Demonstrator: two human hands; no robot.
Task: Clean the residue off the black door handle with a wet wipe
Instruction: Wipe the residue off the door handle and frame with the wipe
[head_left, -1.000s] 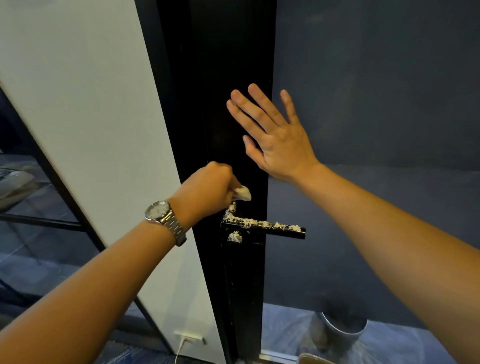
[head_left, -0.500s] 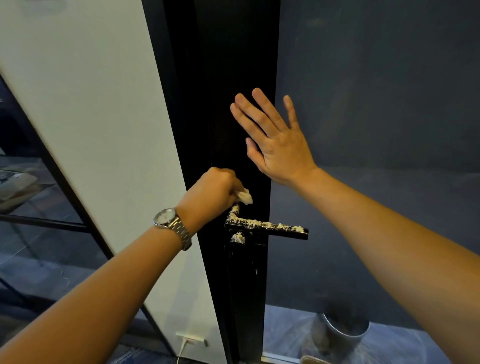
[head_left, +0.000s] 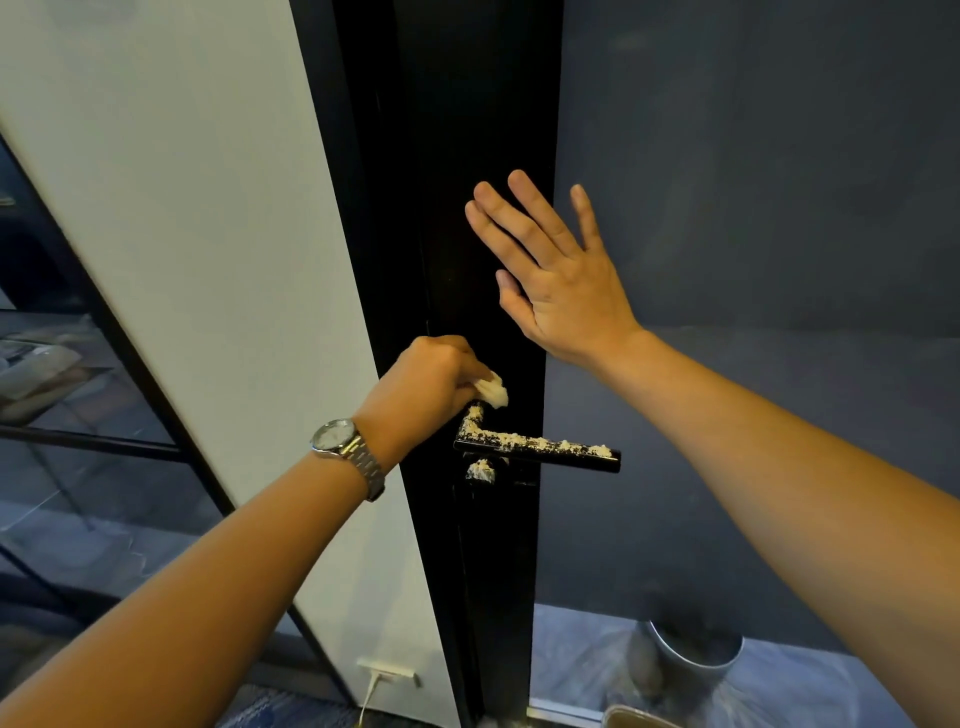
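Gripping a crumpled wet wipe (head_left: 492, 391), the left hand (head_left: 423, 382) is curled into a loose fist, with the pale wad poking out past the knuckles; the fingertips are hidden behind the hand, so exactly how they pinch it cannot be told. The wipe sits at the inner end of the black door handle (head_left: 574, 459), just above the short neck where the lever meets the door (head_left: 467, 156), and seems to touch it there. The handle is a slim, squared, glossy lever running level to the right, its top face speckled with a crumbly, off-white residue (head_left: 535, 441) along nearly the whole length, with another clump on the fitting just below. The right hand (head_left: 550, 275) is spread flat, fingers straight and slightly fanned, palm pressed to the door's edge above the handle, holding nothing. A metal wristwatch (head_left: 337, 436) with a link band circles the left wrist. Left of the black door stands a smooth white panel (head_left: 182, 208); right of it is a dark, matte blue surface (head_left: 753, 208). A round grey bin (head_left: 696, 654) stands on the floor below.
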